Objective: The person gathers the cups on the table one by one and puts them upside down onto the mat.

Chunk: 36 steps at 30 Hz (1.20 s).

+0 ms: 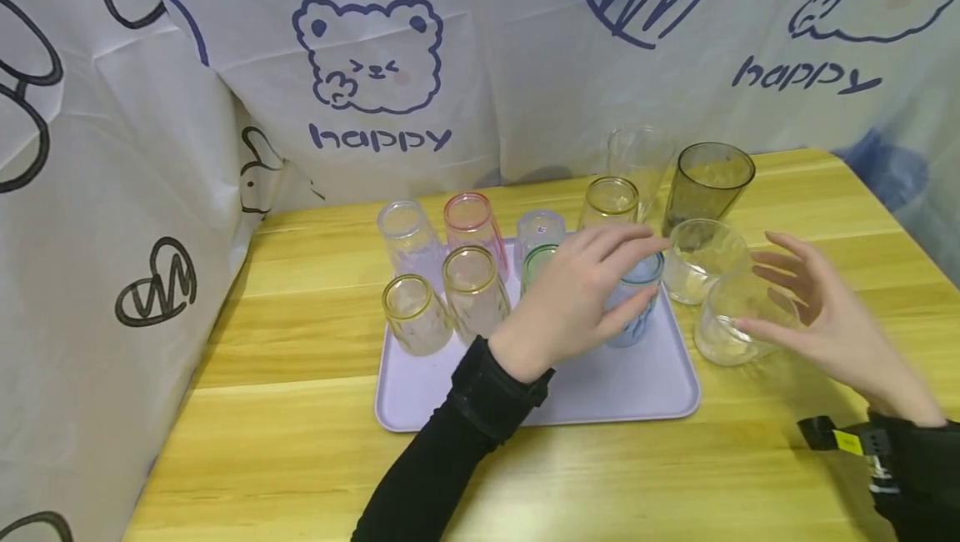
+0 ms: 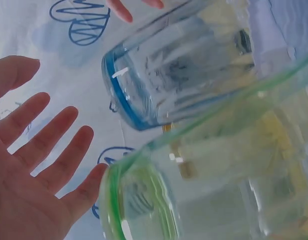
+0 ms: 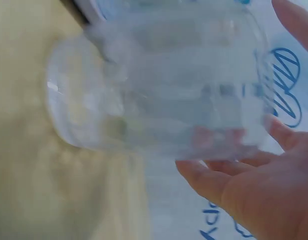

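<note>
My left hand (image 1: 573, 296) reaches over the lilac tray (image 1: 622, 396) with its fingers spread. In the left wrist view its palm faces a blue-rimmed glass (image 2: 178, 75) and a green-rimmed glass (image 2: 208, 190), which stand side by side; no glass is in its grasp. In the head view it partly hides both. To the right of the tray, my right hand (image 1: 832, 317) is held loosely curved about a clear glass (image 1: 727, 333), thumb in front and fingers at the far side. The right wrist view shows this clear glass (image 3: 158, 95) blurred, with fingertips close along its side.
Upside-down glasses with yellow, pink and pale rims, such as a yellow-rimmed glass (image 1: 416, 317), fill the tray's left and back. Another clear glass (image 1: 701, 263), a dark tinted glass (image 1: 708, 183) and a tall clear glass (image 1: 641, 154) stand right of it. A printed cloth (image 1: 525, 67) hangs behind the table.
</note>
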### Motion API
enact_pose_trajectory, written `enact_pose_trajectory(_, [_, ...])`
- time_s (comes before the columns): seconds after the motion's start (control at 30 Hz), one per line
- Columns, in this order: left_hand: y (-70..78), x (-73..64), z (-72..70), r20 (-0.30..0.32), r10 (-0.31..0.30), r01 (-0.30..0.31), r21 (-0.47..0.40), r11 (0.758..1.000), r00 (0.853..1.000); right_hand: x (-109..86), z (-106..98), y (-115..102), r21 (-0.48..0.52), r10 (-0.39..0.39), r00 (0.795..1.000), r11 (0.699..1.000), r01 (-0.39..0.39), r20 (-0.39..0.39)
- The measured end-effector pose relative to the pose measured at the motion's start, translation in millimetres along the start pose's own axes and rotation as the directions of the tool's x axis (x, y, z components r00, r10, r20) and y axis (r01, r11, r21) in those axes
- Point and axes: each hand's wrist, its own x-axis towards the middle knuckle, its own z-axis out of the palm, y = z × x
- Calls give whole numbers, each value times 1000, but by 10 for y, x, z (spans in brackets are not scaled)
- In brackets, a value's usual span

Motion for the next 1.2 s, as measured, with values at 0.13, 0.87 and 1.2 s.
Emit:
enact_pose_trajectory(0.13, [34, 4, 43, 7, 21, -21, 23, 1000, 1000, -44, 101, 84, 65, -22, 1000, 998, 22, -1])
enact_pose_trajectory(0.87, [25, -9, 46, 28, 34, -35, 10, 999, 999, -97, 404, 22, -134, -117, 985, 986, 99, -130])
enact_pose_trajectory(1.2, [-10, -14, -23, 30, -2, 3, -23, 1000, 1000, -135, 378, -155, -101, -136, 973, 988, 119, -186])
